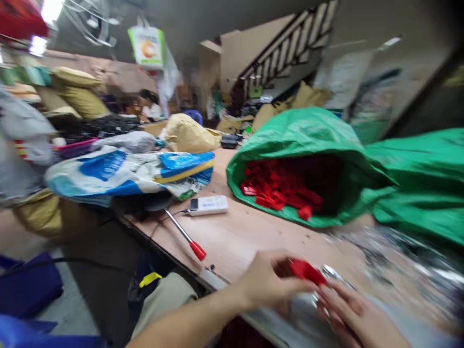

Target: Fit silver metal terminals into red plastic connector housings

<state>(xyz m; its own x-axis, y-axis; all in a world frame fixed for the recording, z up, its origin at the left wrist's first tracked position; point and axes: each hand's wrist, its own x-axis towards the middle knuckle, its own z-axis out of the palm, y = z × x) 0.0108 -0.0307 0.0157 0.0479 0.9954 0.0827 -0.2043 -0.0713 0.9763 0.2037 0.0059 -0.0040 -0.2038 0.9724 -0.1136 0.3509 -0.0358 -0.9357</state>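
Note:
A small piece of red fabric [307,271] is held between my two hands above the table's near edge. My left hand [266,282] is closed around its left end, with the thumb stretched along its lower side. My right hand [357,311] pinches its right end, fingers bent. Shiny silver bits [330,272] show beside the right fingers, too blurred to name. Beyond the hands lies a green woven sack [300,128], its mouth facing me, with many red fabric pieces [277,188] inside.
A white box-shaped device [209,205] with a cable and a red-tipped metal lever [197,250] are at the left edge of the table [250,237]. Blue-and-white bags [119,171] lie behind. Clear plastic [395,261] and another green sack [420,179] occupy the right. A person [150,106] sits far back.

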